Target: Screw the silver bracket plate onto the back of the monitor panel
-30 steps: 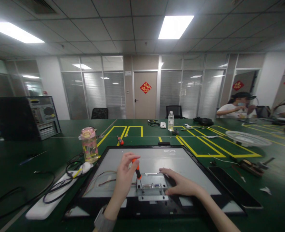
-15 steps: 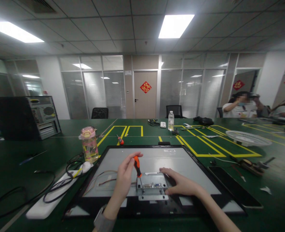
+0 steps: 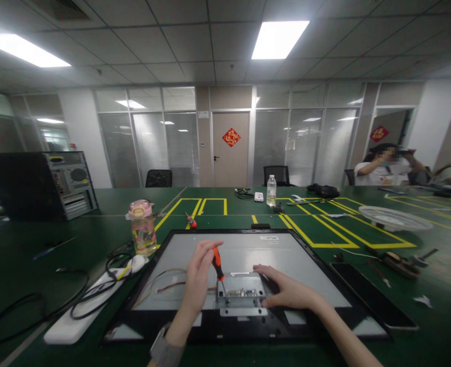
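The left hand (image 3: 198, 275) is gripping a screwdriver (image 3: 218, 266), tip seemingly seated — the spread right hand (image 3: 286, 289) is steadying the metal bracket (image 3: 243, 282); turning is needing alignment.

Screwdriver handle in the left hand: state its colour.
The screwdriver handle is orange and black, seen best in the head view.

two bare hands, mid-scene. l. hand (image 3: 198, 272) upright, fingers bent in a grip, tips twd the right; l. wrist (image 3: 180, 326) below, nearer. r. hand (image 3: 289, 290) lower, fingers reaching left, thumb spread apart on near side; r. forearm (image 3: 344, 331) slants to near right, approx. straight.
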Demonstrator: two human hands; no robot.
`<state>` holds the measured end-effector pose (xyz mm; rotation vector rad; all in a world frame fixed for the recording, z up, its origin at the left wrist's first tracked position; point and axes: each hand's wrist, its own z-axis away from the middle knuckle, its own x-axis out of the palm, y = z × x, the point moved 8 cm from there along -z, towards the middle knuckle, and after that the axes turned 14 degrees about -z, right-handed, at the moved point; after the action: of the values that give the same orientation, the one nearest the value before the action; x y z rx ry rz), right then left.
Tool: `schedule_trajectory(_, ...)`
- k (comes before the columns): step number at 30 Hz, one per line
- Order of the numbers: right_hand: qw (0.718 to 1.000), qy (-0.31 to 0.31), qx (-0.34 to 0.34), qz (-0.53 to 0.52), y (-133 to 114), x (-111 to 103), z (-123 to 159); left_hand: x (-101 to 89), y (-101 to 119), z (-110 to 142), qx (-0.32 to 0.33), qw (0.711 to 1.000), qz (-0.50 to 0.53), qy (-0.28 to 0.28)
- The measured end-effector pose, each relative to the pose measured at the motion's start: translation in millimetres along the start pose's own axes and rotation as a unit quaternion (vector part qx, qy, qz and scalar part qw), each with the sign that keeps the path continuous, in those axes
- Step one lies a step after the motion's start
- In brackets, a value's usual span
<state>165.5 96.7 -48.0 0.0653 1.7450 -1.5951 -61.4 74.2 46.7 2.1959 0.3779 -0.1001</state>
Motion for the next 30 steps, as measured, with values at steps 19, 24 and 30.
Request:
schedule_trajectory(19,1.000,0.004,-0.012,0.003,2.8,0.2,-1.5,0.2,-8.0,0.0,-0.049,0.998,0.039,0.009)
schedule_trajectory(24,1.000,0.002,-0.009,0.003,1.1,0.2,-0.9,0.1,-5.5,-0.7,-0.010,1.000,0.017,0.014)
schedule_trajectory(30,1.000,0.004,-0.008,0.000,-0.6,0.1,0.0,3.7,-8.9,0.1,-0.048,0.998,0.035,-0.012)
